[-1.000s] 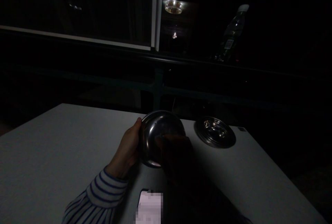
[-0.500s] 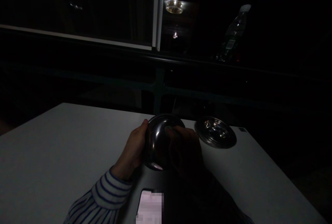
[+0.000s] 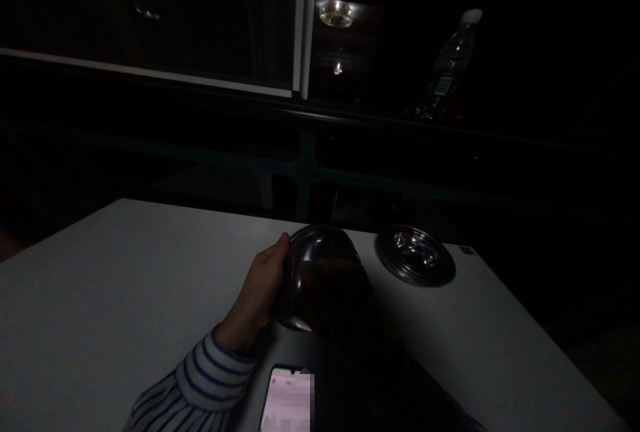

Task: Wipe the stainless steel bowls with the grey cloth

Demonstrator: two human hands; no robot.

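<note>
A shiny metal bowl (image 3: 320, 245) is held tilted over the white table, its rounded outside facing me. My left hand (image 3: 261, 285) grips its left edge, the thumb showing at the rim. My right hand (image 3: 340, 292) lies across the front of the bowl in deep shadow. Its fingers barely stand out from the dark, so I cannot see whether it holds anything. Right of the hands, a stack of metal dishes (image 3: 416, 257) rests on the table.
A lit phone (image 3: 287, 399) lies on the white table (image 3: 150, 272) below the bowl. Behind the far edge are dark rails and a window frame (image 3: 303, 25). A clear plastic bottle (image 3: 447, 65) with a white cap stands beyond, at the upper right.
My right hand has moved down and left across the bowl, into darker shadow. The left hand keeps its hold, and the bowl has shifted slightly.
</note>
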